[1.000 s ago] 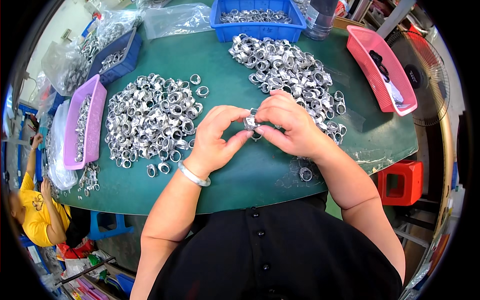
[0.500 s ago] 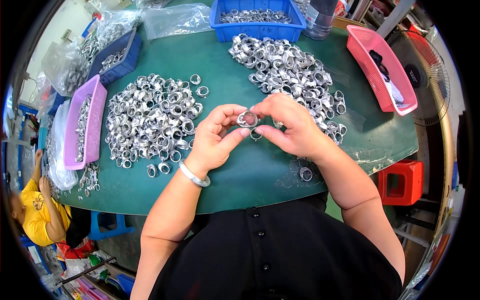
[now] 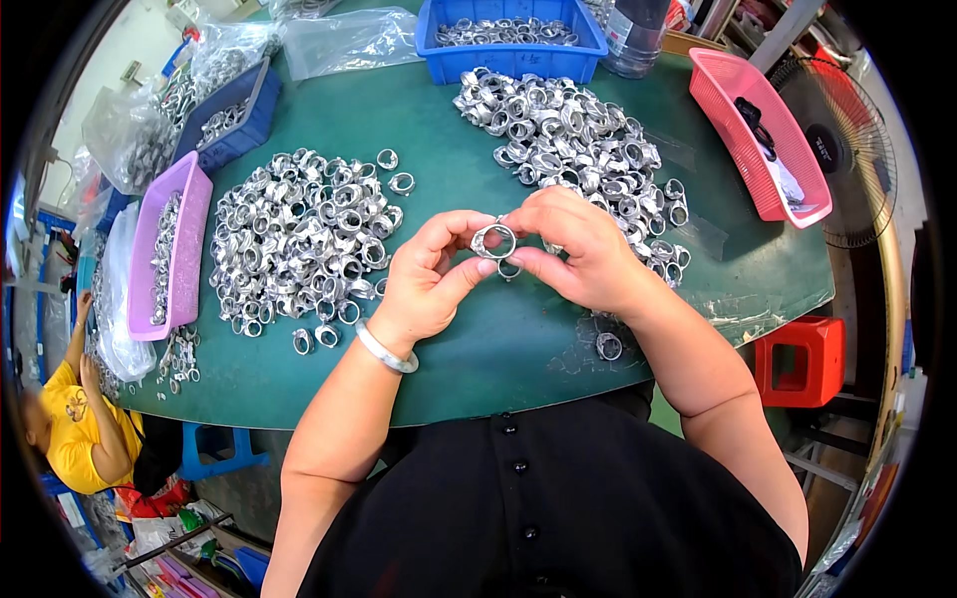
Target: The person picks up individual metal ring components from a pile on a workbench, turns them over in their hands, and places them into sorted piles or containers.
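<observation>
Above the green table, my left hand (image 3: 424, 284) and my right hand (image 3: 586, 249) meet with fingers and thumbs pinched on a silver metal ring (image 3: 482, 241). Its round opening faces me. A smaller round metal part (image 3: 508, 278) shows just below it by my right thumb; whether the two are joined I cannot tell. To the left of my left hand spreads a heap of similar metal rings (image 3: 294, 234). Behind my right hand lies another heap of rings (image 3: 568, 130), partly covered by that hand. One loose ring (image 3: 598, 347) rests under my right forearm.
A blue bin (image 3: 513, 66) of rings stands at the back beside a bottle (image 3: 633, 40). At left are a purple basket (image 3: 145, 289) and a dark blue bin (image 3: 249, 120). A pink basket (image 3: 738, 149), fan (image 3: 847, 149) and red stool (image 3: 812, 364) are right. A person in yellow (image 3: 85, 429) sits left.
The ring between my fingers has turned a little, so its opening now faces me more fully. Both hands stay in nearly the same place.
</observation>
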A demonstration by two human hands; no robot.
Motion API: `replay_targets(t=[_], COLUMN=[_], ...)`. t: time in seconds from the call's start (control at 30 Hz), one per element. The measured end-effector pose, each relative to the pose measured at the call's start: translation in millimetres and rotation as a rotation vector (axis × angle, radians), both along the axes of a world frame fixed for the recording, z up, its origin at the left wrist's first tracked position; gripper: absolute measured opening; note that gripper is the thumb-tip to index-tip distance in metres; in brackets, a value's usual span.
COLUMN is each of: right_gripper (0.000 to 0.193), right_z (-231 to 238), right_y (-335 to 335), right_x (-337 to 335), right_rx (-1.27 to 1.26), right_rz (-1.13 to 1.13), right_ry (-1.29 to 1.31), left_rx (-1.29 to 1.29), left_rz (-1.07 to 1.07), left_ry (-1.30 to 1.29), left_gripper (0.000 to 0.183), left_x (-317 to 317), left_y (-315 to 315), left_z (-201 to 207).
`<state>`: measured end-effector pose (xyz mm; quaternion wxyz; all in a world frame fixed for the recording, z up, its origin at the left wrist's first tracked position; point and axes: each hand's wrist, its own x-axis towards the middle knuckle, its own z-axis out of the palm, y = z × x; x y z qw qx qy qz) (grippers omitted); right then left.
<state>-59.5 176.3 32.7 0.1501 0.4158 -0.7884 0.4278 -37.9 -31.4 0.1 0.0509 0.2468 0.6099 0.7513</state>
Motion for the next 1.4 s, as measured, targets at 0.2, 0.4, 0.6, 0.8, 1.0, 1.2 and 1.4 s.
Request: replay_targets(t=[0.2, 0.4, 0.6, 0.8, 1.0, 1.2, 1.4], right_gripper=[0.025, 0.024, 0.026, 0.028, 0.030, 0.032, 0.032], right_z=[0.1, 1.5, 0.7, 2.4, 3.1, 3.3, 3.1], right_y=[-0.2, -0.4, -0.4, -1.2, -1.2, -1.3, -1.1], right_x=[-0.1, 0.2, -0.3, 0.5, 0.3, 0.1, 0.1], right_rx=[-0.012, -0.023, -0.033, -0.033, -0.032, -0.035, -0.036], right_rz=[-0.016, -0.011, -0.012, -0.004, 0.009, 0.024, 0.028], right_ry=[0.018, 0.013, 0.051, 0.071, 0.086, 0.094, 0.091], left_rx=[-0.074, -0.135, -0.160, -0.218, -0.295, -0.292, -0.293], left_rz=[0.063, 0.119, 0.163, 0.206, 0.269, 0.273, 0.268], left_ry=[0.035, 0.116, 0.205, 0.250, 0.316, 0.316, 0.312], left_gripper=[0.037, 0.036, 0.038, 0.039, 0.037, 0.037, 0.038], left_x=[-0.6, -3.1, -4.3, -4.5, -4.4, -5.3, -5.5], left_y=[0.4, 0.8, 2.1, 1.2, 1.0, 1.2, 0.8], left_z=[0.2, 1.3, 1.9, 3.4, 5.7, 4.4, 3.1])
